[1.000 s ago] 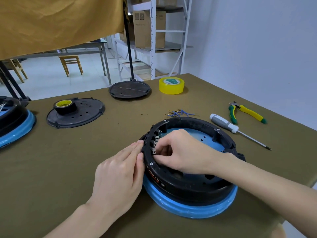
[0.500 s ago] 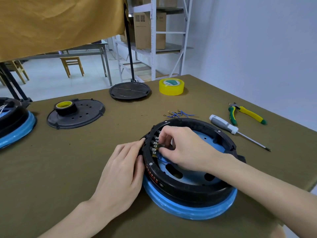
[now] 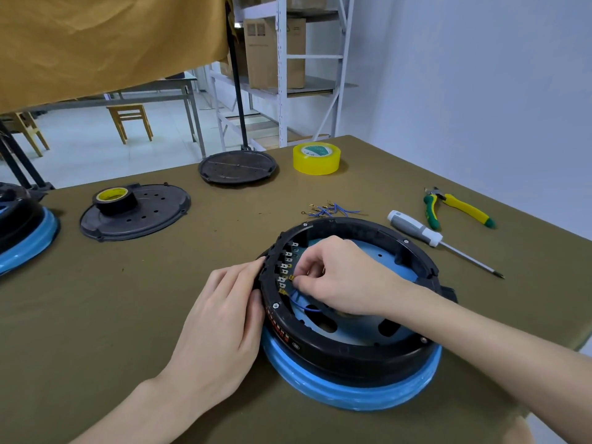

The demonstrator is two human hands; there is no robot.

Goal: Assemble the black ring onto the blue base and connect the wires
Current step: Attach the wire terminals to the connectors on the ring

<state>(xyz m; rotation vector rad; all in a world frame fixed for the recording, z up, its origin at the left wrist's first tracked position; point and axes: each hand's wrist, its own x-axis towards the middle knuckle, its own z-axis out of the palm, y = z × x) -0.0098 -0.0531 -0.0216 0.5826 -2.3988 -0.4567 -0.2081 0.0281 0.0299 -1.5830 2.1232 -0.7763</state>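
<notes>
Ring (image 3: 349,344) is seated on the base (image 3: 352,392), centre frame. My right hand (image 3: 339,277) just slid up the terminal row and now pinches a wire (image 3: 306,304) connector onto a tab; left hand (image 3: 224,322) stays flat, bracing the ring. So wiring's underway, spare wires (image 3: 330,210) remain behind. Olive table (image 3: 96,315), shelving (image 3: 282,68) upper centre.

Showing red lettering along the outer wall of the black ring (image 3: 346,350), just beside the left hand (image 3: 221,328), too small and blurred for reading. Showing a small pale oval mark lower on the same wall, also not legible. Carrying a green-and-white printed label inside the core of the yellow tape roll (image 3: 316,158), wording unreadable. Bearing printed patches and faint marks on the cardboard box (image 3: 275,52) on the shelf, none legible.
</notes>
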